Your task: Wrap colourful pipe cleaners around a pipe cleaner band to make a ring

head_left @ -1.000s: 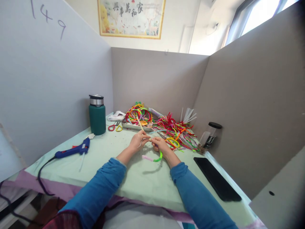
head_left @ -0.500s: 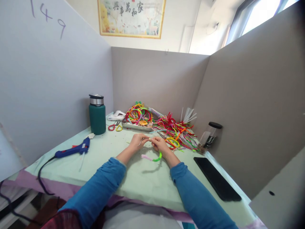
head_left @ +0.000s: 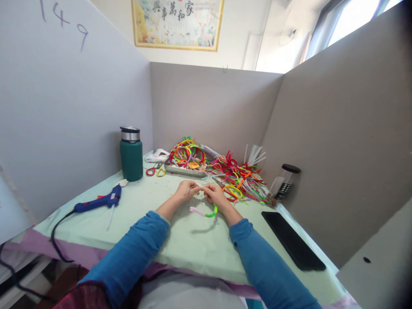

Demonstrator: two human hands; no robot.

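- Left hand [head_left: 186, 189]: pinches a thin pale strand [head_left: 189, 190].
- Right hand [head_left: 215, 194]: closed on a curved pink-and-green strip [head_left: 209, 215].
- Blue glue gun [head_left: 99, 203]: lies at left.

Handwritten "149" [head_left: 61, 18] on the pale left-hand partition [head_left: 77, 94]; Chinese characters [head_left: 173, 9] on the framed picture [head_left: 177, 36] above the back panel [head_left: 212, 103].
The digits slope down to the right in dark strokes, the 1 running up to the top edge of view; the characters read, left to right, 興 事 萬 和 家, in black brush-style lettering. The pale label [head_left: 113, 196] on the blue glue gun [head_left: 96, 204] and the white marks on the clear container's black patch [head_left: 283, 190] are too small to read.
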